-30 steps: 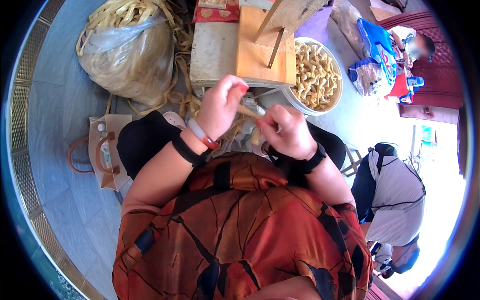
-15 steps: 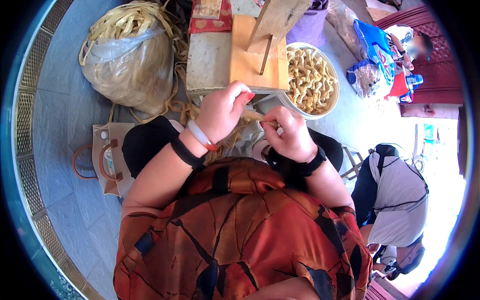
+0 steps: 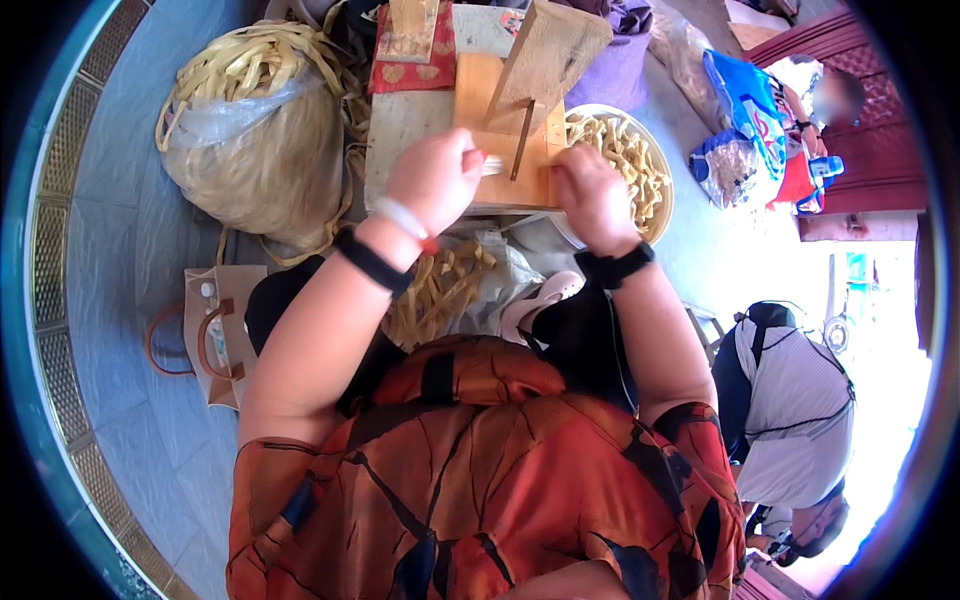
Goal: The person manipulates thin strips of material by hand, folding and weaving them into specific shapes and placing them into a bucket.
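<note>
Both hands raised over wooden block [image 3: 500, 150]: left hand [image 3: 436, 178] pinches pale strip [image 3: 491, 165], right hand [image 3: 592, 195] fisted

Both bare forearms rise from the lower part of the view and converge toward the top centre, elbows spread wide. The left hand [image 3: 437, 178] is curled into a loose fist, knuckles up, its fingertips pinched together and pointing to the right. The right hand [image 3: 592, 198] is likewise closed, back of the hand upward, fingers tucked under out of sight. The two hands sit level with each other, near but apart.
</note>
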Tool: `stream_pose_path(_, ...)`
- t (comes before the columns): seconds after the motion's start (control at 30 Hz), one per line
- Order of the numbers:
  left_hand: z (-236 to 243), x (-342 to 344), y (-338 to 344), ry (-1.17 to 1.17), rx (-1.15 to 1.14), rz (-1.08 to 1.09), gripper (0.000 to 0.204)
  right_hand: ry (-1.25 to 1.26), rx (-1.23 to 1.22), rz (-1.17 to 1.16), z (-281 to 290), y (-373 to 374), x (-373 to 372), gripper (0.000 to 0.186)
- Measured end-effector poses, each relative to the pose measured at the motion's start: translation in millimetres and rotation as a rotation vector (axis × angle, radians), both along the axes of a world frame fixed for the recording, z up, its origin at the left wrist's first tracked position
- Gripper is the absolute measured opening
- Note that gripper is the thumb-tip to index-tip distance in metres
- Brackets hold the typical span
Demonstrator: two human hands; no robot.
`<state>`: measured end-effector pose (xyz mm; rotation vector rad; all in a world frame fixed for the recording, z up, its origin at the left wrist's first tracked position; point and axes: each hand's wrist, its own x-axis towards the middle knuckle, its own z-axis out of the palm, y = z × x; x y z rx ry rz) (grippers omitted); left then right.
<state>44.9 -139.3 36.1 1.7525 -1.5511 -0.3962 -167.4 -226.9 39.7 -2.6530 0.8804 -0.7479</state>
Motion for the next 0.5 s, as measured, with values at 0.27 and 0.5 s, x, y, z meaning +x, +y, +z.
stream_pose_path(0.27, -5.8, -22.0, 60.3, 0.935, 0.343, -0.501, 0.016, -0.085, -0.095, 0.372, 37.2, 78.6, -7.8, 0.034)
stream_pose_path(0.5, -19.3, 4.0, 79.9, 1.516, 0.614, -0.576, 0.027, -0.128, -0.166, 0.166, 27.3, 69.8, -15.4, 0.026)
